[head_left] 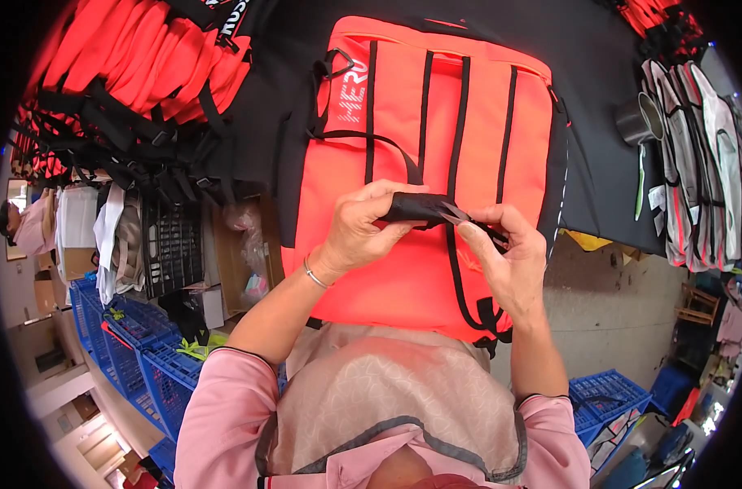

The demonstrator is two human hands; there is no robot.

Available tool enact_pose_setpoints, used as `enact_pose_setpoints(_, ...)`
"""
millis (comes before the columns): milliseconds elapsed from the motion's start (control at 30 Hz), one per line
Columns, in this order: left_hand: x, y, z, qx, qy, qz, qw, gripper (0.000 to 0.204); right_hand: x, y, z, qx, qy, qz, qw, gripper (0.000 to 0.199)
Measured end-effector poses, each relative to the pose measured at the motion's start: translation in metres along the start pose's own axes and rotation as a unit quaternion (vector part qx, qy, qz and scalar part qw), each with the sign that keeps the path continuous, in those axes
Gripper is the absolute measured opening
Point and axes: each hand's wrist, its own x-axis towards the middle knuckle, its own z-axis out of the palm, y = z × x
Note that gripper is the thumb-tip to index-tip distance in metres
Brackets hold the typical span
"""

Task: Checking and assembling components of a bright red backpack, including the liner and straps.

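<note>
Bag (pixel 482 159) lies on dark table (pixel 595 151); left hand (pixel 361 226) grips black strap (pixel 409 207); right hand (pixel 511 254) pinches its right end.

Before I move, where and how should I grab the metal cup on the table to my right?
Probably around the outer wall of the metal cup, coming in from its left. That curved wall is exposed on the side toward the red bag, while its open mouth faces right, toward the hanging-strap stack of grey pieces.
</note>
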Motion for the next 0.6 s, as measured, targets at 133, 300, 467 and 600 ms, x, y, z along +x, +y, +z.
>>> enact_pose_setpoints(133, 0.004, 0.001, -0.002, -0.012, -0.007, 0.015, 1.0, 0.032, 0.009, -0.003, 0.002, 0.0, -0.031, -0.001, 1.0, 0.017)
enact_pose_setpoints(300, 0.005, -0.002, -0.003, -0.02, -0.008, 0.01, 1.0, 0.034, 0.018, -0.001, 0.003, -0.004, -0.054, 0.014, 0.998, 0.015)
enact_pose_setpoints(467, 0.003, -0.006, -0.005, -0.022, -0.017, 0.012, 1.0, 0.036, 0.023, -0.002, 0.004, 0.028, -0.083, 0.028, 0.996, 0.013)
enact_pose_setpoints(600, 0.001, -0.008, -0.004, -0.032, -0.014, -0.01, 0.999, 0.036, 0.024, 0.002, 0.003, -0.003, -0.098, 0.022, 0.995, 0.012)
